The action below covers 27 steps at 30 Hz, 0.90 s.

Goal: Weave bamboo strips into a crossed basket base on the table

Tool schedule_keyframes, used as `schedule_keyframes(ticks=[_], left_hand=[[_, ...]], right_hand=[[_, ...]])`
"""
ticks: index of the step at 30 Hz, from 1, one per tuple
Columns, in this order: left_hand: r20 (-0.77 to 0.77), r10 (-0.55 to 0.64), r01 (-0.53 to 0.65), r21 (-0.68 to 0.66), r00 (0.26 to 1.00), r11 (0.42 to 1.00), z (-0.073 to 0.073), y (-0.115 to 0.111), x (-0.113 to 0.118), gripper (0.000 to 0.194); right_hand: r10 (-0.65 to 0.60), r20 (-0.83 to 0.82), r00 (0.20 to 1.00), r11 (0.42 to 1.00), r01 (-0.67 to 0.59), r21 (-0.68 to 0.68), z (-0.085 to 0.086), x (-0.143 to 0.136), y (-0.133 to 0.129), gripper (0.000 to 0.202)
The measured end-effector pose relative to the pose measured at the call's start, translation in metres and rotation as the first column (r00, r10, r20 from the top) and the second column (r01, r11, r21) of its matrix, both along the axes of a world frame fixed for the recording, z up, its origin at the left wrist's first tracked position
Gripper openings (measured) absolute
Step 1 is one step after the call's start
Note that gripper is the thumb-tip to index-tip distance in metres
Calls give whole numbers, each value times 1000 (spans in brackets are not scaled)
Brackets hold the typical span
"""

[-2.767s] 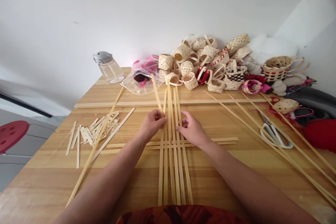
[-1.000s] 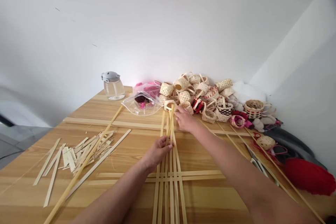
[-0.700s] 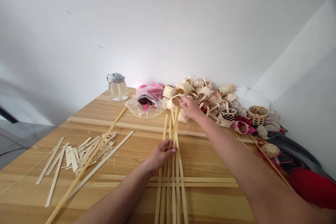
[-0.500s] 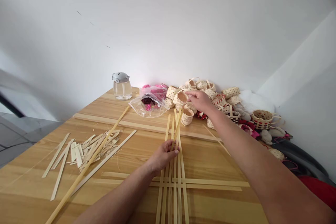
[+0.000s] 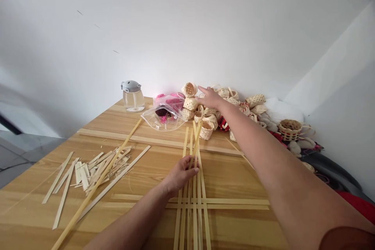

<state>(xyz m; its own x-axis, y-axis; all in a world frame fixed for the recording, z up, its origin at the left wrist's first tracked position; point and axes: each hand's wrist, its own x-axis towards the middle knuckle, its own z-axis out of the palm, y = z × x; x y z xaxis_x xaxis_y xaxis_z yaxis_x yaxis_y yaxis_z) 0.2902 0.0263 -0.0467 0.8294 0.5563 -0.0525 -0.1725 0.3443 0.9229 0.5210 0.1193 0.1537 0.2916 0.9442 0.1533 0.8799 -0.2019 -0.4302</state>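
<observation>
My left hand (image 5: 184,172) is closed on a bamboo strip (image 5: 197,140) that slants up among several lengthwise strips. Two crosswise strips (image 5: 234,202) run through these near the table's front. Beyond, my right hand (image 5: 209,97) reaches over the pile with its fingers apart and nothing held in them. Just left of its fingertips a small woven basket (image 5: 190,90) lies tilted on top of another basket (image 5: 190,104), its mouth facing me. A small round basket (image 5: 206,129) stands below, close to the strips' far ends.
Cut strip scraps (image 5: 88,174) lie at left beside a long bamboo strip (image 5: 96,187). A clear plastic bag (image 5: 164,119) and a lidded water bottle (image 5: 133,99) stand at the back. At right are more baskets, including a dark-patterned one (image 5: 290,131). A long flat strip (image 5: 117,136) crosses the table.
My right hand has moved up and left and let go of a small basket, which now rests higher on the pile. My left hand keeps its hold. The view has shifted slightly.
</observation>
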Motion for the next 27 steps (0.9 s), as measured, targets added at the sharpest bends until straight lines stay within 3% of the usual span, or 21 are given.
schedule_keyframes(ticks=[2,6,8,12,17,19,21,24,27], left_hand=[[-1,1,-1,-2,1000,1000,1,0,0,43],[9,3,-2,-8,1000,1000,2,0,0,44],[-1,6,-6,-9,1000,1000,1,0,0,45],[-5,9,-9,-7,1000,1000,-2,1,1,44],[-6,14,-15,-20,1000,1000,-8,2,2,42],[-19,12,-13,-25,1000,1000,-9,2,2,42],[-23,11,-12,-28,1000,1000,-8,2,2,41],[-17,12,-13,-38,1000,999,-6,2,1,37],[-30,18,-19,-44,999,999,-5,2,1,35]], right_hand=[[-26,79,997,1000,26,-5,-13,1,-9,78],[-35,93,995,999,36,-7,-33,6,-25,41],[-32,90,995,999,34,-14,-37,8,-32,32],[2,104,995,999,3,-43,-37,11,-47,24],[157,131,979,929,-101,-355,-51,15,-72,29],[206,195,959,927,-128,-352,-61,15,-81,31],[193,274,942,949,-109,-294,-69,13,-87,20],[142,308,941,961,-57,-270,-62,14,-94,14],[54,232,971,969,5,-248,-30,21,-93,19]])
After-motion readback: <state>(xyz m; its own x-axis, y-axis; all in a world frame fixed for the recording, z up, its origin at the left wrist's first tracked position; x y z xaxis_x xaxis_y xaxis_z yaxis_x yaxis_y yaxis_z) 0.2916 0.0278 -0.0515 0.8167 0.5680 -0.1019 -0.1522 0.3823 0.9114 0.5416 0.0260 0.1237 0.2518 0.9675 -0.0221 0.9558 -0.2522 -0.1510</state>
